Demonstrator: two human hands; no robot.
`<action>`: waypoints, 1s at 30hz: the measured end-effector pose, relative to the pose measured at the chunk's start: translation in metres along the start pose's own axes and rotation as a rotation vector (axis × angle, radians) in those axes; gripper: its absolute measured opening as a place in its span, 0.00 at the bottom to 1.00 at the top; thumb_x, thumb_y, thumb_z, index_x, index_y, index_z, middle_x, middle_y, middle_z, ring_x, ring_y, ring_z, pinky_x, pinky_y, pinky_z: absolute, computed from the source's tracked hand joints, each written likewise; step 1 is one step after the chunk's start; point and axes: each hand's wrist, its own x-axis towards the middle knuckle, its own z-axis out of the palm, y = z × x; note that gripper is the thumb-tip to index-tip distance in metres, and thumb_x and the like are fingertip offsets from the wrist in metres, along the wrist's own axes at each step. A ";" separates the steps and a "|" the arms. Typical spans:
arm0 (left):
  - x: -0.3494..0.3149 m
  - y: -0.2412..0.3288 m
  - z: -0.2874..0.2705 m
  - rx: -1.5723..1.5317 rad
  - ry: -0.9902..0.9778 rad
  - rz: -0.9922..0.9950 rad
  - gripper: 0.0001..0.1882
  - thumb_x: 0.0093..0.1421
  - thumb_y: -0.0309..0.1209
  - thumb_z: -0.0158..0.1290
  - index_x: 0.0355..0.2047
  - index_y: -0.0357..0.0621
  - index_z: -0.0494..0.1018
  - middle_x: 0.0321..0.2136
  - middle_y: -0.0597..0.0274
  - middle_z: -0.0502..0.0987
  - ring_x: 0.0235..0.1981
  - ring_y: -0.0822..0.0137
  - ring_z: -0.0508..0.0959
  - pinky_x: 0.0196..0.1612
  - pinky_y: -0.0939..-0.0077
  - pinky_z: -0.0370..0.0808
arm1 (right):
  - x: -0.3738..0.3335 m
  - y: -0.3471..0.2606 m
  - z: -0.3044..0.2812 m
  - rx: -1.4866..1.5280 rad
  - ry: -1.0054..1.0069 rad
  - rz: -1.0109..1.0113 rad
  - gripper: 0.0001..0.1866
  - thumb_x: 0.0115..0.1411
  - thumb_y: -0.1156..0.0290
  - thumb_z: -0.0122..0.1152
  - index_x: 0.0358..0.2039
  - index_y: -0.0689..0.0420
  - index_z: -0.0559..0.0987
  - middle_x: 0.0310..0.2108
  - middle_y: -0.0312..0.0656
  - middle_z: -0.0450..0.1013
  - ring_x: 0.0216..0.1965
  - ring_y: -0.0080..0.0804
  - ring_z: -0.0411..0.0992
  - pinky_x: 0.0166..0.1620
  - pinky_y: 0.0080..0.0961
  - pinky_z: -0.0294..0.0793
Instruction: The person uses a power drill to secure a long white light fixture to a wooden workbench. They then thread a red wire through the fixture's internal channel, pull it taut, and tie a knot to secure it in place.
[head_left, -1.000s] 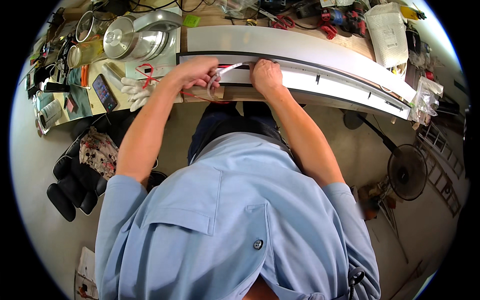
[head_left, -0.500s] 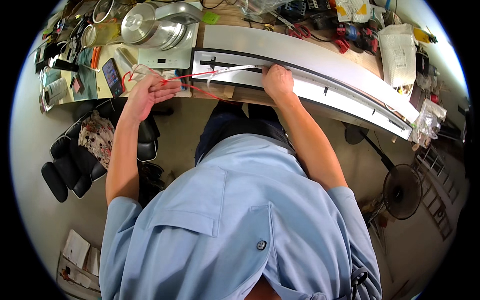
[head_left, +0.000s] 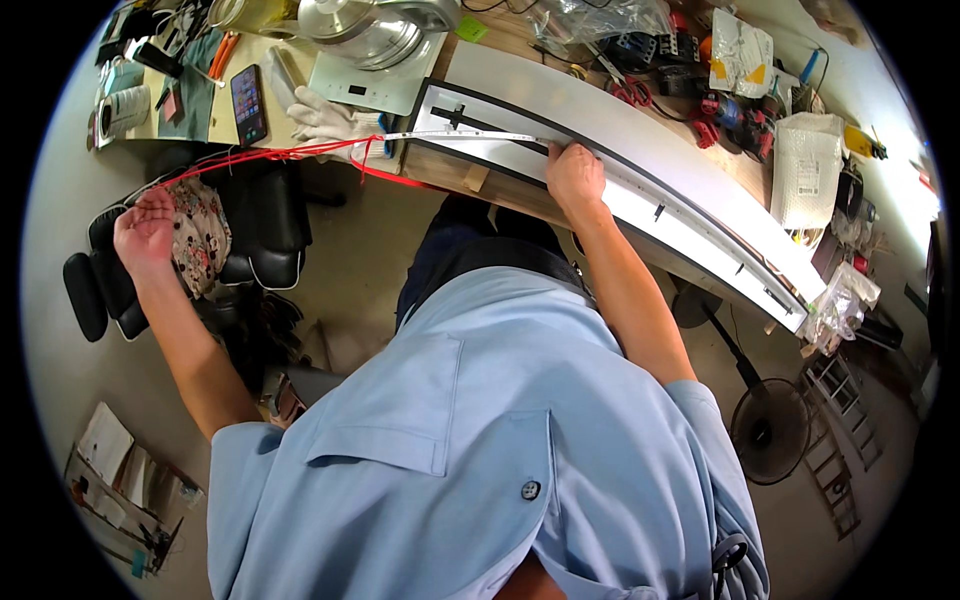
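The white strip [head_left: 470, 134] spans the left end of the long black-edged frame [head_left: 690, 230], crossing its edge to meet the red wires [head_left: 270, 154]. One second ago it curled in a loop at the left hand [head_left: 146, 232]; now it lies almost straight. The wires have gone from slack to stretched out past the worktop [head_left: 440, 168], with one strand sagging below the rest. That seems to take the curl out of the strip and leave the wires clear of the frame's inside.

The left hand, now far out to the side above the black chair [head_left: 265, 225], has its fingers curled in, apparently clamped on the far end of the wires. The right hand [head_left: 577, 178] stays at the frame, fingers together where the strip disappears under them; whether it pinches or merely presses cannot be told.

Behind the frame lies a broad white panel [head_left: 560, 90]. White gloves [head_left: 335, 120] rest just beyond the wires, with a phone [head_left: 250, 104] to their left and a kettle [head_left: 360, 40] on a flat scale [head_left: 390, 92] behind. Red-handled scissors [head_left: 628, 90] and a power drill [head_left: 715, 115] lie past the panel.
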 end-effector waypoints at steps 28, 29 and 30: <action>-0.015 -0.299 -0.214 -0.096 0.948 -0.133 0.18 0.67 0.30 0.41 0.49 0.27 0.66 0.43 0.48 0.79 0.45 0.50 0.81 0.51 0.54 0.80 | 0.007 0.009 0.013 -0.047 0.106 -0.112 0.26 0.66 0.52 0.50 0.37 0.68 0.80 0.39 0.61 0.78 0.45 0.61 0.76 0.50 0.46 0.75; -0.014 -0.312 -0.199 0.090 0.999 -0.103 0.18 0.66 0.32 0.44 0.48 0.28 0.69 0.41 0.49 0.79 0.43 0.51 0.81 0.48 0.54 0.79 | 0.008 0.009 0.012 -0.044 0.103 -0.107 0.26 0.66 0.52 0.50 0.37 0.68 0.80 0.39 0.61 0.78 0.45 0.61 0.75 0.50 0.46 0.75; -0.015 -0.322 -0.186 0.278 1.047 -0.072 0.18 0.64 0.34 0.46 0.46 0.29 0.72 0.40 0.49 0.80 0.41 0.52 0.81 0.46 0.55 0.79 | 0.007 0.008 0.011 -0.040 0.098 -0.103 0.26 0.66 0.52 0.50 0.37 0.68 0.80 0.39 0.61 0.78 0.45 0.61 0.75 0.50 0.46 0.75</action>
